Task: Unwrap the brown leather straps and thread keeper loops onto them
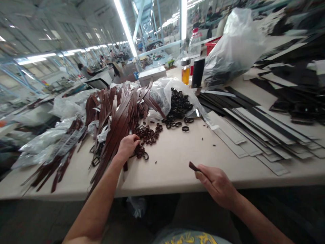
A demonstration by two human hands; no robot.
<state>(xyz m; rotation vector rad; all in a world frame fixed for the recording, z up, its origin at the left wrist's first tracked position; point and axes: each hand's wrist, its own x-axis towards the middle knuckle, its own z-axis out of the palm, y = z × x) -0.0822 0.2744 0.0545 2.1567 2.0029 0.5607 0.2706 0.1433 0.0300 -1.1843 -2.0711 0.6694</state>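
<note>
My left hand (128, 146) is closed at the near left edge of a pile of small brown loops (149, 135); whatever its fingertips pinch is too small to make out. Just left of it lies a heap of long brown leather straps (122, 118). My right hand (215, 183) grips a dark brown strip (193, 166), whose end sticks out to the left past the fingers, above the table's front part. Behind the brown loops, black loops (179, 105) spill from a clear plastic bag (165, 89).
Stacked black and grey strips (254, 128) cover the right side of the table (172, 169). At the back stand an amber bottle (185, 73), a black container (198, 73) and a large plastic bag (236, 44). Bagged straps (63, 142) lie at the left.
</note>
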